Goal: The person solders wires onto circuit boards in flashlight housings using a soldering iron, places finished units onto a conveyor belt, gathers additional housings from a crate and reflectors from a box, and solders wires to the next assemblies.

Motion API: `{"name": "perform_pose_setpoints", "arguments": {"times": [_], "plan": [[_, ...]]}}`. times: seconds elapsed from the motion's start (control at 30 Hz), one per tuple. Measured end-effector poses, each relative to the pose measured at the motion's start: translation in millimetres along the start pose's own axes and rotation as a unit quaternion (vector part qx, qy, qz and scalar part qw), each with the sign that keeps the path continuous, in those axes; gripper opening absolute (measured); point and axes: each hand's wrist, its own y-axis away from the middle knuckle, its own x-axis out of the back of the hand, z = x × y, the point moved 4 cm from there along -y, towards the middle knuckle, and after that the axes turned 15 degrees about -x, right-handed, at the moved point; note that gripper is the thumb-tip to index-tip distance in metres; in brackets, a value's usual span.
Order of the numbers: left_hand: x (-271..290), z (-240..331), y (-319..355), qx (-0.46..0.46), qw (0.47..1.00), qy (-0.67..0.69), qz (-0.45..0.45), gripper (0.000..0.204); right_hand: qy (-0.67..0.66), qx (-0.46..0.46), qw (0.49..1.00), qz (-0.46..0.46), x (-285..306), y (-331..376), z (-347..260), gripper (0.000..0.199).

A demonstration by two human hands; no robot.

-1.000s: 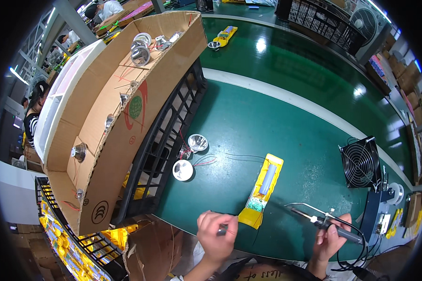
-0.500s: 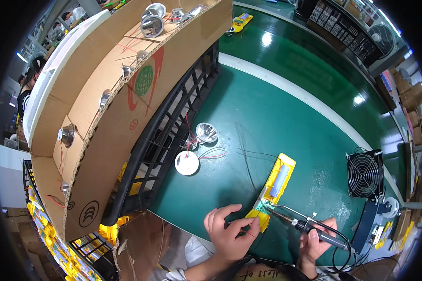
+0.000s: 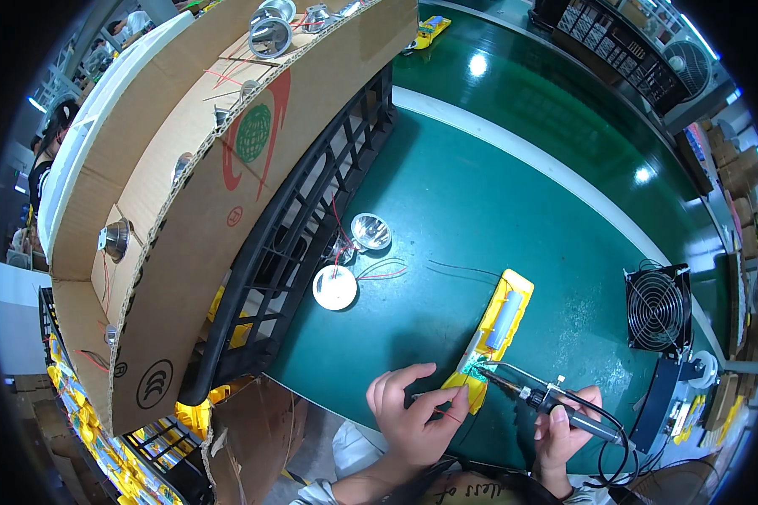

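Note:
A yellow plastic housing lies on the green table, with a blue cylindrical battery and a small green circuit board in it. My right hand is closed round a soldering iron with a thin metal tube along it. The iron's tip meets the circuit board, as far as I can see. At the housing's near left edge, my left hand pinches a thin wire between thumb and forefinger. A short red wire shows below these fingers. A thin dark wire trails left from the housing's far end.
Left of the housing lie a round reflector lamp and a white disc with wires. A cardboard box holding lamp cups rests on a black crate at left. On the right stands a black fan.
A thin dark line standing over the table left of the housing no longer shows. Both hands and the soldering iron hold almost the same place; the whole view has shifted slightly.

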Motion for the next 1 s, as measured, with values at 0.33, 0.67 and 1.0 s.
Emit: {"name": "perform_pose_setpoints", "arguments": {"times": [0.33,0.67,1.0], "plan": [[-0.2,-1.4,2.4,0.007,1.0,0.005,0.003,0.018,0.01,0.004,1.0,-0.007,-0.3,1.0,0.1,0.028],[0.4,0.6,-1.1,-0.003,1.0,-0.006,-0.005,0.017,-0.001,-0.002,1.0,0.006,-1.1,0.2,-0.6,0.028],[0.6,0.5,-0.6,0.008,1.0,-0.002,-0.013,0.017,0.001,0.003,1.0,-0.002,0.7,1.0,0.7,0.027]]}}
